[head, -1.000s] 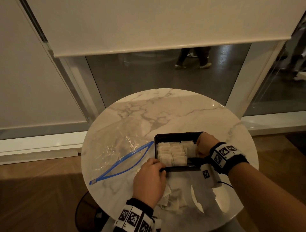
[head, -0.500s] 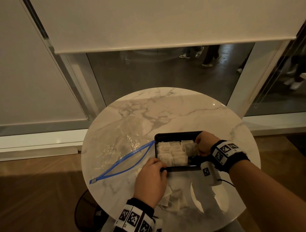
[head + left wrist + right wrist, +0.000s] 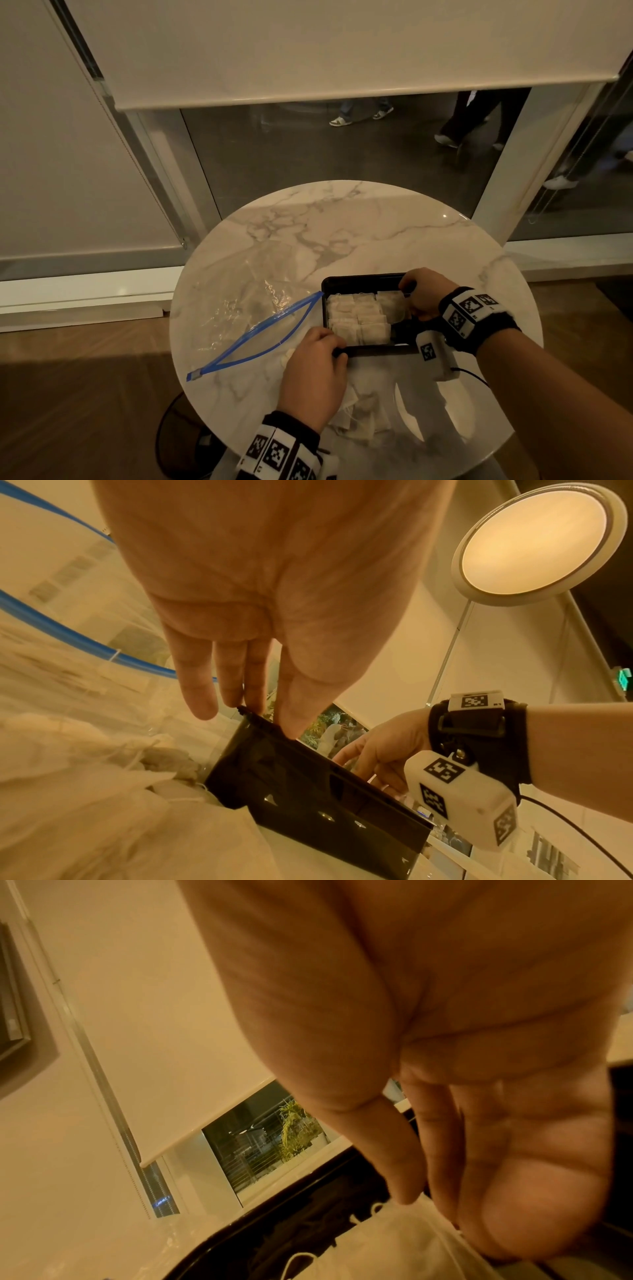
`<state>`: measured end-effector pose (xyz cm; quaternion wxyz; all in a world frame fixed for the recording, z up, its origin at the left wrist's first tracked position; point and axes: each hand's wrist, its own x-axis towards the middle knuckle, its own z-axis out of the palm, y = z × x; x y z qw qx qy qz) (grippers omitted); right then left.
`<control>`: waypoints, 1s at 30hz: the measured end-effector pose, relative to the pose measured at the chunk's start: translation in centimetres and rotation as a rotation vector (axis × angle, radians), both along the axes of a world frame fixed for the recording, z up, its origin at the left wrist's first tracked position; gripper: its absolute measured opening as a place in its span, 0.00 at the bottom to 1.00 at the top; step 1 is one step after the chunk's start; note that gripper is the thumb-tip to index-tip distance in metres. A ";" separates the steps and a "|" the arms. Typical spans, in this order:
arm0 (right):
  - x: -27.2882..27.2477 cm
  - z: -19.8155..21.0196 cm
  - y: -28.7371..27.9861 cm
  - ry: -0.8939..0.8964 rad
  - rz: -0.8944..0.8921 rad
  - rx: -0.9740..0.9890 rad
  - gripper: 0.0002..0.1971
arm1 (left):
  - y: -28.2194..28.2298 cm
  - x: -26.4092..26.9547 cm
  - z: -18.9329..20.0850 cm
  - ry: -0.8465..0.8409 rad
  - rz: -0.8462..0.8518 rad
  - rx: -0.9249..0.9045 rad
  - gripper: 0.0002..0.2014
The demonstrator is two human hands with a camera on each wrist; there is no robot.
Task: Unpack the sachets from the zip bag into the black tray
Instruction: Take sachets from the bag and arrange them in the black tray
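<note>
Left hand (image 3: 313, 373) is pinching the near-left corner of the black tray (image 3: 359, 281) on the worktop (image 3: 342, 226). Right hand (image 3: 426, 293), fingers curled, is gripping a sachet (image 3: 390, 302) at the tray's far right. Zip bag (image 3: 253, 308) is lying open just left of the tray; sachets (image 3: 356, 322) are filling it.

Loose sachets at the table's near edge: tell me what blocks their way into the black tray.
The left hand, gripping the black tray at its near left corner, lies directly between the loose sachets and the tray. Nothing else visibly does.

Tray (image 3: 359, 281) on table (image 3: 376, 222), sachets (image 3: 356, 318) inside; zip bag (image 3: 246, 308) left; loose sachets (image 3: 363, 414) before tray.
</note>
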<state>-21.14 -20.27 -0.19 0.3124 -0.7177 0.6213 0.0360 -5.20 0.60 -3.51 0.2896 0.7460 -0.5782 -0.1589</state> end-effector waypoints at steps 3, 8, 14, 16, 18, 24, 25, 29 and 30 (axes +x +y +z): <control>0.0 0.0 0.2 -0.004 0.024 0.039 0.25 | 0.0 0.0 0.0 0.002 0.002 0.004 0.10; 0.4 -0.4 0.2 0.015 0.055 0.067 0.26 | 0.0 0.0 0.1 0.004 0.002 0.009 0.10; 0.4 -0.8 0.2 0.056 0.080 0.068 0.25 | 0.0 0.0 0.1 0.008 -0.003 0.007 0.10; 0.4 -1.0 0.1 0.057 0.066 0.066 0.24 | 0.0 0.0 0.1 0.008 -0.005 0.004 0.10; 0.4 -1.0 0.0 0.068 0.060 0.055 0.23 | 0.0 0.0 0.0 0.006 -0.005 0.002 0.10; 0.9 -0.8 -0.2 0.109 0.093 0.043 0.17 | 0.0 0.0 0.1 0.001 -0.014 0.003 0.10; 1.0 -0.8 -0.1 0.110 0.100 0.046 0.16 | 0.0 0.0 0.1 0.005 -0.014 0.002 0.10; 1.1 -0.8 0.0 0.082 0.121 0.035 0.14 | 0.0 0.1 0.1 0.008 -0.016 0.000 0.10; 1.0 -0.8 0.0 0.069 0.123 0.030 0.13 | 0.1 0.0 0.1 0.009 -0.018 0.000 0.11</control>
